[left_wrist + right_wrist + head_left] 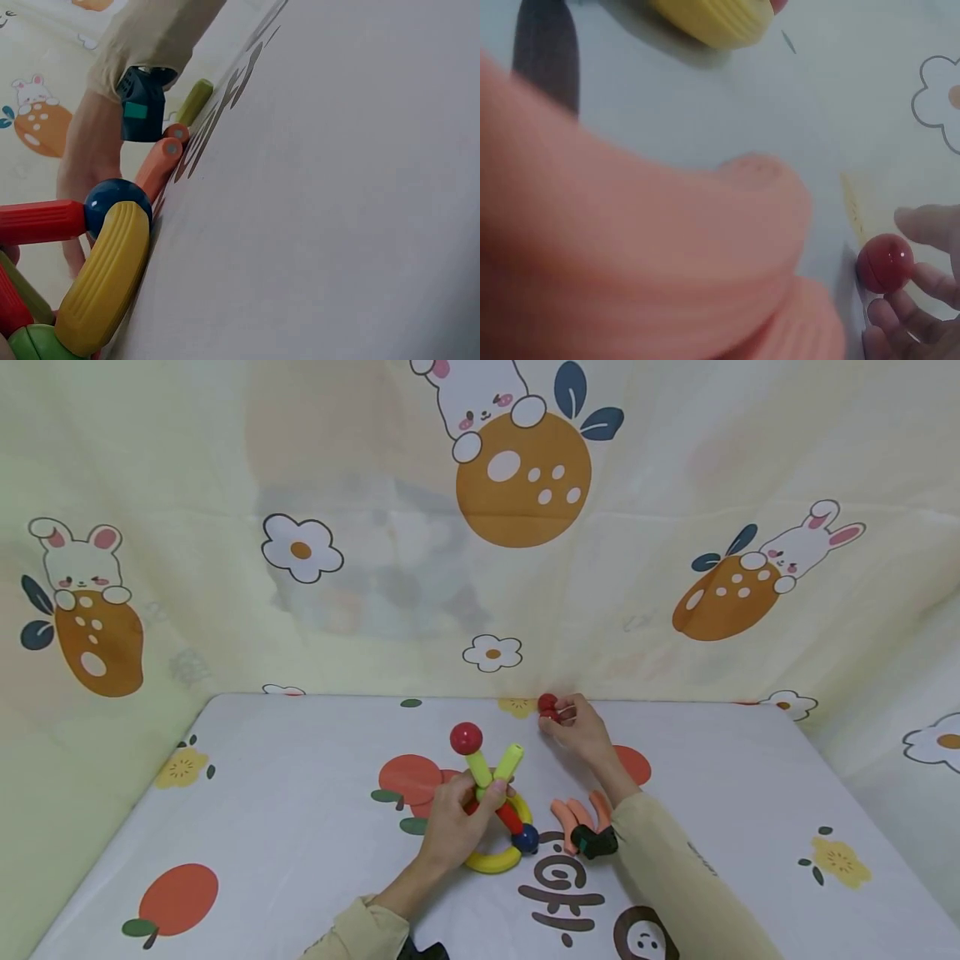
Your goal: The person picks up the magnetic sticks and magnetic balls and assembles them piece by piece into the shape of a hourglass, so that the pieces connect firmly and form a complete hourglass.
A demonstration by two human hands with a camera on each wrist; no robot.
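Observation:
My left hand grips a toy built of rods and balls. A red ball tops one of its two upright lime rods. Lower down are a red rod, a blue ball and curved yellow pieces; a green ball shows in the left wrist view. At the table's far edge, my right hand curls its fingers around a small red ball. The head view shows a second red ball close against it, partly hidden by the fingers.
Several curved orange rods lie on the table near my right forearm, partly behind a black wrist camera. One looms large and blurred in the right wrist view. A printed cloth hangs behind the white patterned tabletop.

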